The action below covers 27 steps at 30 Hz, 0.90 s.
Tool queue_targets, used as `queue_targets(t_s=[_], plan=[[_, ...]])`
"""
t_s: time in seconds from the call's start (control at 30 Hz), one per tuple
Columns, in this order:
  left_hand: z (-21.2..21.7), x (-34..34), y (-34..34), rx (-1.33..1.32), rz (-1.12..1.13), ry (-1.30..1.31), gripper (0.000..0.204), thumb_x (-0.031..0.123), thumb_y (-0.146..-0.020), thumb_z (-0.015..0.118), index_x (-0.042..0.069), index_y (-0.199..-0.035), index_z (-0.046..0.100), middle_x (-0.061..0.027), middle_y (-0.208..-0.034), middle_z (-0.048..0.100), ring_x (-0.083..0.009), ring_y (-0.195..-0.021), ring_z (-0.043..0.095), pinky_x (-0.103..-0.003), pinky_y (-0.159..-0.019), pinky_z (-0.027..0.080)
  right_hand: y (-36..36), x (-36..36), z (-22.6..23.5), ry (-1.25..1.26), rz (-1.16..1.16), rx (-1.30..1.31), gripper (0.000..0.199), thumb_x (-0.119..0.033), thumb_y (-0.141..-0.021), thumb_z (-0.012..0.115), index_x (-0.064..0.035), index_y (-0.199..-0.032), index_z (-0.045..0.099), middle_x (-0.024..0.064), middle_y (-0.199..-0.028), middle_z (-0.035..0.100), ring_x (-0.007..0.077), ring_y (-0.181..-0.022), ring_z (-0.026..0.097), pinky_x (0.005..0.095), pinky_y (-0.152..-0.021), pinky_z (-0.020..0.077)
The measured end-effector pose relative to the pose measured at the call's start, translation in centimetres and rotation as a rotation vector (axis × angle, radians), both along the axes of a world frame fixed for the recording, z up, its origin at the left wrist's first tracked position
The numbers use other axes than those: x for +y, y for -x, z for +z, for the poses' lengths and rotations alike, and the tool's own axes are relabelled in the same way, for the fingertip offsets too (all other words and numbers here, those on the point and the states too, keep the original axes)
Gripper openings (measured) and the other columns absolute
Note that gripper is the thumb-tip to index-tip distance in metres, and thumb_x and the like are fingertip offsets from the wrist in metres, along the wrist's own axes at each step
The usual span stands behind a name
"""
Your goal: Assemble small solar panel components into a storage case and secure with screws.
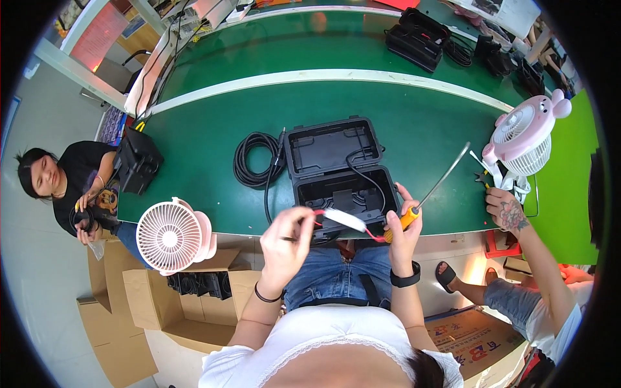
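Observation:
Between my hands stretches a white sleeve-like piece (345, 220) with a red wire (319, 212) coming out of each end. My left hand (283, 249) is closed in a pinch at the wire's left end. My right hand (405, 239) grips the yellow handle of a screwdriver (410, 216), its long shaft pointing up to the right; the other red wire end runs to the same fingers. Just beyond my hands lies an open black plastic case (333, 147), lid folded back and a black cable inside. Left of it sits a coiled black cable (242, 161).
A pink fan (169, 238) stands at the table's left front, another pink fan (517, 132) at the right. A co-worker's hand (506, 210) is by pliers (482, 180). Another person sits left beside a black case (140, 160). Cardboard boxes (143, 301) are below.

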<state>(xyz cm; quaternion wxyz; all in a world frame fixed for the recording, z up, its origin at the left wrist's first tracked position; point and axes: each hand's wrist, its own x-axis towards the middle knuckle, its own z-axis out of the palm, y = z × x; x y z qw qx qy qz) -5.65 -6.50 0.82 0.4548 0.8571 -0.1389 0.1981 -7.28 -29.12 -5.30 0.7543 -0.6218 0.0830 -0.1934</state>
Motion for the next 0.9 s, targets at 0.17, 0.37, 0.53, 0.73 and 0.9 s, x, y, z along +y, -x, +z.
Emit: queue_targets(t_s=[0.17,0.37,0.53,0.73,0.9], plan=[[1.2,-0.2,-1.0,0.001,0.119,-0.272,0.035,-0.009,-0.082,0.064,0.011,-0.110,0.073,-0.0053,-0.102,0.063,-0.0172,-0.060,0.058,-0.029,-0.058,0.050,-0.2,-0.7,-0.1,0.091,0.074,0.011,0.028,-0.002,-0.085,0.067,-0.0103,-0.093,0.042,0.0186,-0.139,0.050,0.0051,-0.082,0.054,0.0188,-0.066,0.0464],[2.7,-1.5,-1.7,0.075,0.072,-0.569,0.029,-0.001,-0.081,0.065,0.009,-0.107,0.072,-0.0064,-0.101,0.063,-0.0262,-0.077,0.065,-0.037,-0.068,0.055,-3.0,-3.1,0.4,0.086,0.054,0.089,0.017,-0.015,-0.093,0.065,-0.0081,-0.092,0.050,0.0111,-0.126,0.061,0.0016,-0.065,0.050,0.0166,-0.053,0.0439],[2.7,-1.8,-2.2,0.097,-0.114,-0.717,0.034,0.005,-0.082,0.064,-0.001,-0.116,0.064,-0.0115,-0.105,0.061,-0.0288,-0.091,0.062,-0.039,-0.076,0.056,-9.1,-3.7,1.0,0.219,0.004,0.088,0.035,-0.022,-0.091,0.073,-0.0023,-0.117,0.061,-0.0015,-0.096,0.063,0.0025,-0.071,0.048,0.0200,-0.061,0.0428],[2.2,-2.0,-2.6,0.122,-0.287,-0.568,0.048,0.026,-0.090,0.067,-0.001,-0.129,0.057,-0.0180,-0.109,0.064,-0.0342,-0.086,0.061,-0.042,-0.076,0.053,-14.9,-3.5,0.8,0.527,0.060,0.250,0.061,-0.050,-0.082,0.076,0.0004,-0.112,0.061,0.0104,-0.094,0.069,0.0219,-0.084,0.067,0.0337,-0.077,0.0519],[2.4,-2.7,-1.9,0.085,-0.387,-0.645,0.063,0.043,-0.085,0.070,0.002,-0.132,0.058,-0.0154,-0.113,0.067,-0.0304,-0.090,0.060,-0.040,-0.081,0.050,-15.6,-3.4,-0.2,0.199,0.322,0.183,0.038,-0.032,-0.086,0.077,-0.0044,-0.100,0.055,0.0084,-0.100,0.064,0.0176,-0.103,0.062,0.0299,-0.087,0.0495]])
